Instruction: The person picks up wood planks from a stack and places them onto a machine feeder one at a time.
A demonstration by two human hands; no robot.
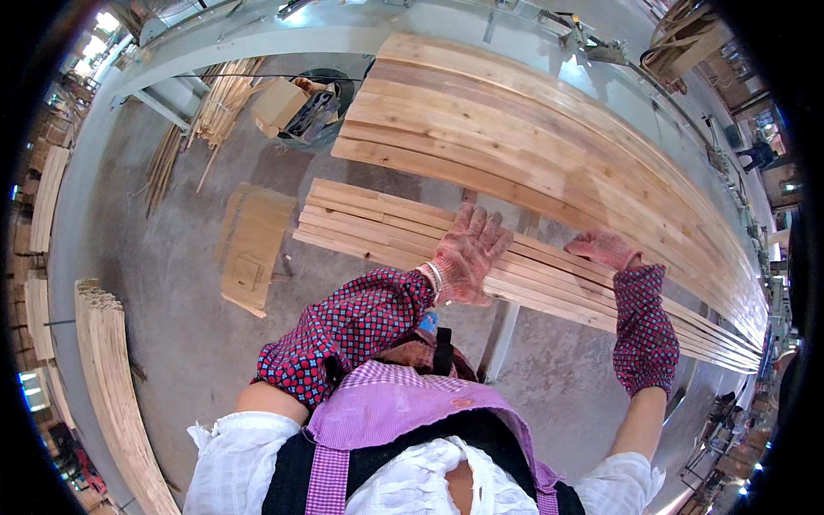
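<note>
Both of my hands wear stained pink work gloves, with patterned sleeve covers on the forearms. My left hand (469,255) lies across a row of narrow wooden strips (378,225), its fingers stretched toward their far edge. Farther right, my right hand (603,247) rests at the far edge of the same strips, fingers extended leftward and held close together; their undersides are hidden. The strips lie side by side, running from the middle left to the far right. Just beyond them is a wide layer of planed wooden boards (481,112), with a gap between at the left.
A pale metal machine frame (257,43) curves along the back. On the floor at left are a flattened cardboard piece (253,240), an open carton (281,105) and thin wooden offcuts (225,103). A board stack (107,369) stands at lower left. Another person (759,154) is at far right.
</note>
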